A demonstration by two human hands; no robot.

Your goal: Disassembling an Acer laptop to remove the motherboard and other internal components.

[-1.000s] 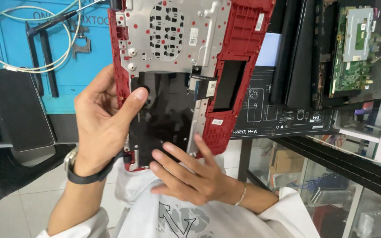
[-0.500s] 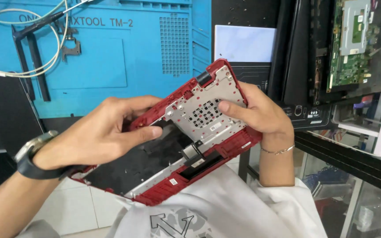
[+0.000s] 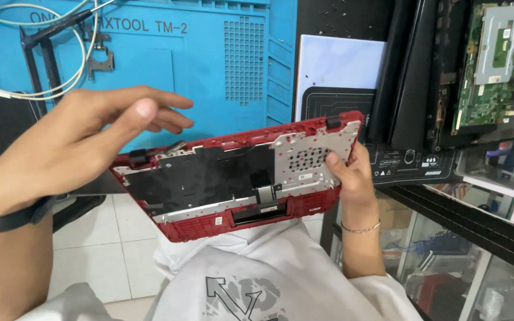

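Where the blue work mat (image 3: 168, 77) filled the bench behind it, the red laptop shell (image 3: 239, 172) hung in the air in front of that mat, over the person's lap, its inner side facing up and its long edge running left to right. Right of the shell stood dark laptop bodies on edge, and beyond them a green circuit board (image 3: 489, 65). Above the shell's left end, white cables (image 3: 43, 53) looped across the mat.

The right hand (image 3: 346, 178) gripped the shell's right edge, thumb laid on the perforated metal plate (image 3: 307, 160) and fingers curled underneath. The left hand (image 3: 84, 142) hovered just above the shell's left end, fingers loosely spread and holding nothing; whether it brushed the frame could not be told.

The shell looked light and fairly stiff, yet thin plastic of that kind probably flexes when held by one end. The red rim and corners seemed the safest places to grip, keeping fingers off the black film (image 3: 209, 178) and the small ribbon connector (image 3: 266, 193) near the middle.
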